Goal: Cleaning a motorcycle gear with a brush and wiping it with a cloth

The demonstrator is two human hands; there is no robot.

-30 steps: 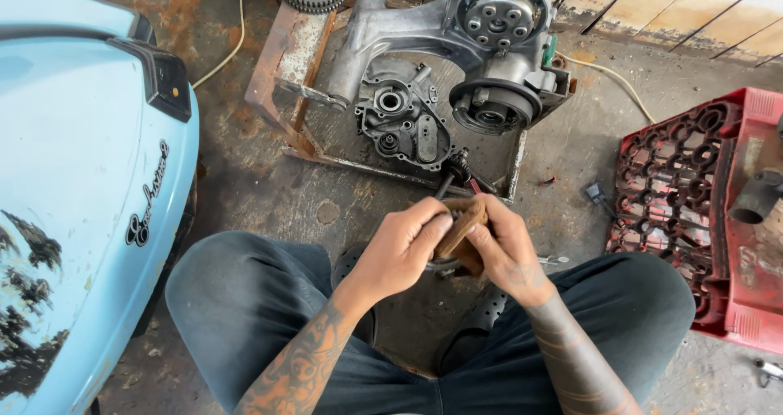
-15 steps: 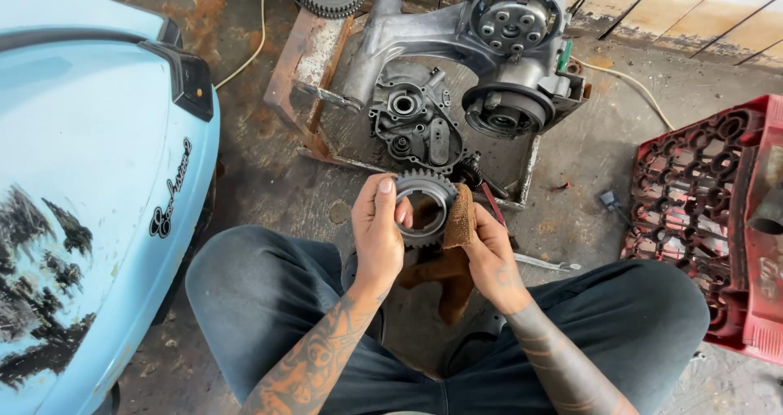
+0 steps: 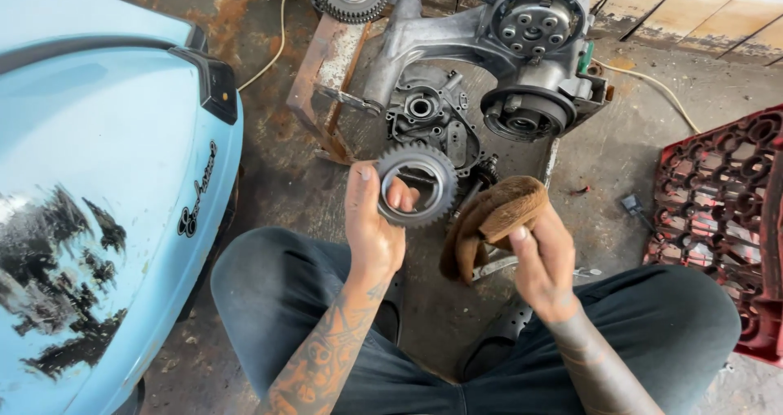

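Left hand (image 3: 372, 223) grips a toothed ring gear (image 3: 415, 184), thumb along its left rim, fingers through the open centre, the gear held upright above the lap. Right hand (image 3: 541, 258) is closed on a brown rag (image 3: 493, 219), just right of the gear, not touching it. Beyond, an engine casing (image 3: 481, 72) lies on the stained concrete floor (image 3: 269, 138); pale blue scooter body (image 3: 98, 187) at the floor's left edge, red crate (image 3: 726, 211) at its right edge.

The red plastic socket tray (image 3: 718, 219) runs off the right edge, its contents too dark to tell. The pale blue scooter body (image 3: 90, 195) is cut off at left, and the brown rag (image 3: 489, 219) hides the right hand's (image 3: 542, 260) fingers.
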